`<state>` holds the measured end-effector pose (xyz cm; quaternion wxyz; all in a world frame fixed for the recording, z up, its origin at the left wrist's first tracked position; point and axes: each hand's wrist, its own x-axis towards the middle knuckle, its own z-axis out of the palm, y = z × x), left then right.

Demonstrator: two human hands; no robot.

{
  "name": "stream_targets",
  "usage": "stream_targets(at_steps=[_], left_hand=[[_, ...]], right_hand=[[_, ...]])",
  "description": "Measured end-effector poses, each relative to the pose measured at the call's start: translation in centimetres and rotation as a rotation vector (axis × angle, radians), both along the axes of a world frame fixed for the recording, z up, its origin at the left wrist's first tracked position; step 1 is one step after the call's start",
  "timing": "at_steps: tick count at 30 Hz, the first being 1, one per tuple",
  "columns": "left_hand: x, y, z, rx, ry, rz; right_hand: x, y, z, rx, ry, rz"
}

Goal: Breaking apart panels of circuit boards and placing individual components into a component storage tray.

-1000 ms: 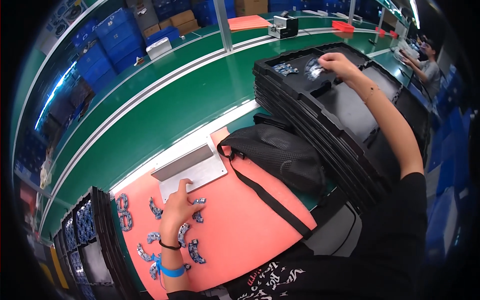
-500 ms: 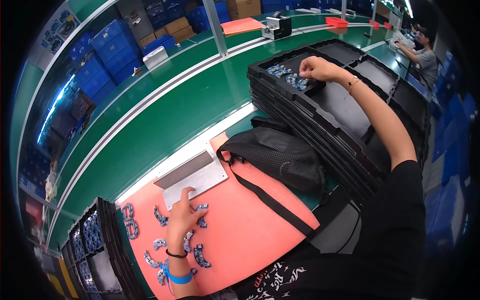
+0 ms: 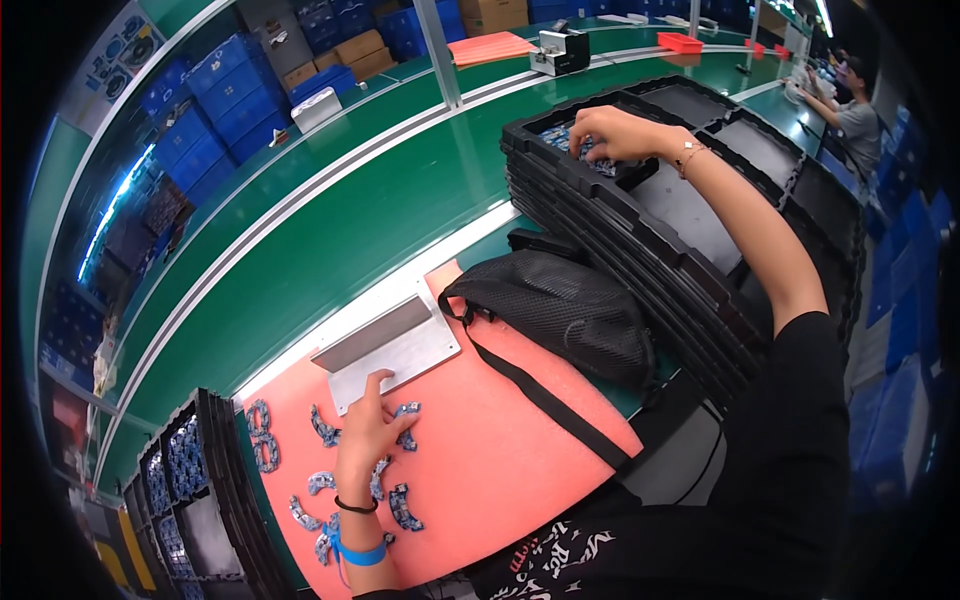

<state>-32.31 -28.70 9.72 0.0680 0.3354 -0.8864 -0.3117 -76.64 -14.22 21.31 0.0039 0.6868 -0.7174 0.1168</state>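
Observation:
Over the upper-left compartment of the black tray stack (image 3: 640, 235), my right hand (image 3: 625, 135) has its fingers bent down and closed on a curved blue circuit board (image 3: 583, 151), partly hidden by the fingers. More such boards lie in that compartment. On the pink foam mat (image 3: 500, 450), my left hand (image 3: 368, 430) is open, index finger stretched toward the silver metal L-shaped fixture (image 3: 390, 360). Its thumb side rests against a curved circuit board (image 3: 408, 427). Several more curved boards (image 3: 406, 507) lie scattered around my left wrist. Two boards (image 3: 262, 436) sit close together at the mat's left edge.
A black mesh bag (image 3: 555, 310) with a strap lies across the mat beside the tray stack. Another black tray stack (image 3: 215, 480) with boards stands at the lower left. A green bench (image 3: 330, 230) runs behind. One person (image 3: 855, 125) sits far right.
My right hand has shifted slightly left, deeper over the boards in the compartment, and its fingers have spread a little around a board. My left hand stays in place.

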Motion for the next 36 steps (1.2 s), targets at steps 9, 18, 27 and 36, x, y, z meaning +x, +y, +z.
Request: stream_targets(at_steps=[9, 18, 27, 36], left_hand=[[-0.1, 0.2, 0.1, 0.031, 0.006, 0.01], [-0.1, 0.3, 0.2, -0.005, 0.012, 0.006], [0.1, 0.4, 0.0, 0.007, 0.039, 0.008], [0.0, 0.3, 0.2, -0.073, 0.044, -0.04]], right_hand=[[0.3, -0.6, -0.5, -0.123, -0.002, -0.149], [0.0, 0.5, -0.3, -0.065, -0.066, -0.09], [1.0, 2.1, 0.4, -0.095, -0.007, -0.055], [1.1, 2.8, 0.1, -0.103, -0.004, -0.03]])
